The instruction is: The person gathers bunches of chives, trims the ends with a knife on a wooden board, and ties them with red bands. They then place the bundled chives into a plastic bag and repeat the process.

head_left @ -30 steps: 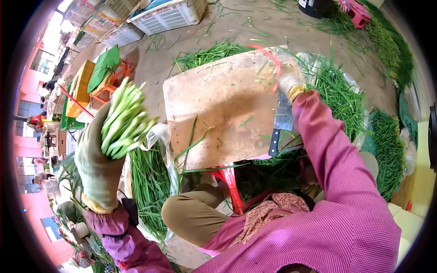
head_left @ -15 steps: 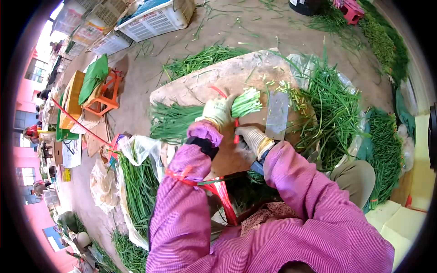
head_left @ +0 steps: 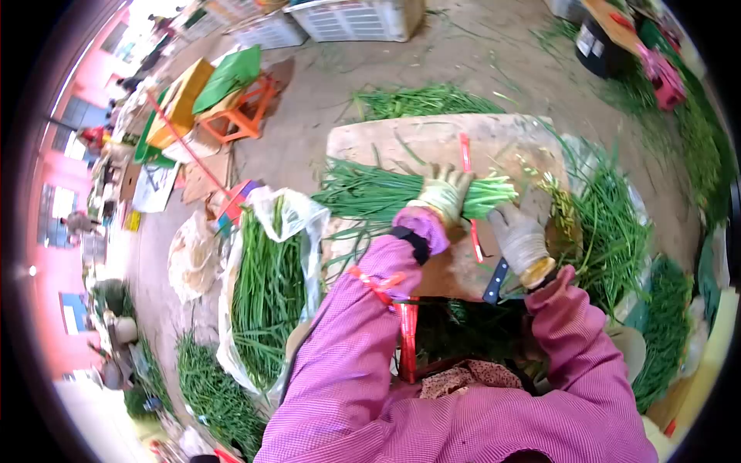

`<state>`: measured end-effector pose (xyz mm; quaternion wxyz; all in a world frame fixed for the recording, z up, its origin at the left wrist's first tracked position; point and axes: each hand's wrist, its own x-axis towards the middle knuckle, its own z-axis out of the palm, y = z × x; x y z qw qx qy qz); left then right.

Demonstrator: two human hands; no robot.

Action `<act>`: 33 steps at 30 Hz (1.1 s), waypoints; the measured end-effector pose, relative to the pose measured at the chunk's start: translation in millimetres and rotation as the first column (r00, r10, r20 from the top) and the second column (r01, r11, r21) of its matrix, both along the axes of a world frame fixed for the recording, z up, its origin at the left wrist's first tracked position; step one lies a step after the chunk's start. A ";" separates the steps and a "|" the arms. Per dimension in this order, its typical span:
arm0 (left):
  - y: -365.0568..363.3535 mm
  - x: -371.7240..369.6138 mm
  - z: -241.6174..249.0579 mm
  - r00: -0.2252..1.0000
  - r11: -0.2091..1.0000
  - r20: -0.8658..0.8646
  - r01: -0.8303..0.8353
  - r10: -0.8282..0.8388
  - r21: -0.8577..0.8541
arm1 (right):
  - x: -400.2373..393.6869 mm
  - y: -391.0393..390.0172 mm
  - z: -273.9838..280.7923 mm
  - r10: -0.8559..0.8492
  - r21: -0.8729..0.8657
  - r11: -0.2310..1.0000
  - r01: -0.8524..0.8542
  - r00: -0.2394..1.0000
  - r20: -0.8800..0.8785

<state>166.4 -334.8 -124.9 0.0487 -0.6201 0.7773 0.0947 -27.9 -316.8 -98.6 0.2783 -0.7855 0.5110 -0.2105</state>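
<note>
Head view: bright red plastic strips (head_left: 407, 332) hang at the near edge of a worn pale wooden board (head_left: 370, 135), whose near-left corner is partly hidden by the left purple checked sleeve (head_left: 347, 324). A knife with a black riveted handle (head_left: 496, 281) lies near that edge, its blade mostly covered by the right hand (head_left: 519, 235), gloved in pale knit, at the white stalk ends (I cannot tell whether its fingers hold anything). Further in, a bunch of long green leafy stalks (head_left: 370, 189) lies across the board; the green-stained gloved left hand (head_left: 446, 193) rests palm down on it, fingers fanned. A thin red ribbon (head_left: 465, 150) shows on both sides of the bunch. Loose greens (head_left: 610, 224) crowd the board's right side; a clear plastic bag of greens (head_left: 266, 285) stands left. Beyond are an orange plastic stool (head_left: 251, 116), a black bucket (head_left: 593, 46) and white slatted crates (head_left: 355, 19).

Compared with half a second ago, the right hand has moved from the ribbon to the stalk ends, uncovering the knife handle; the left remains on the bunch. The bucket's white label is too small to read.
</note>
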 end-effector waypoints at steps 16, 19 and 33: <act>298.2 199.2 127.8 0.782 0.820 -0.290 -0.571 0.552 0.021 | 5.8 50.1 10.4 0.194 0.091 0.980 -0.179 0.959 -0.205; 375.6 208.1 98.6 0.694 0.701 -0.357 -0.700 0.625 -0.133 | 27.5 48.1 17.5 0.182 -0.038 0.981 -0.189 0.972 -0.147; 306.5 168.9 147.0 0.723 0.708 -0.575 -0.630 0.384 -0.319 | 125.2 -28.1 -4.6 0.140 -0.223 0.922 -0.318 0.808 -0.573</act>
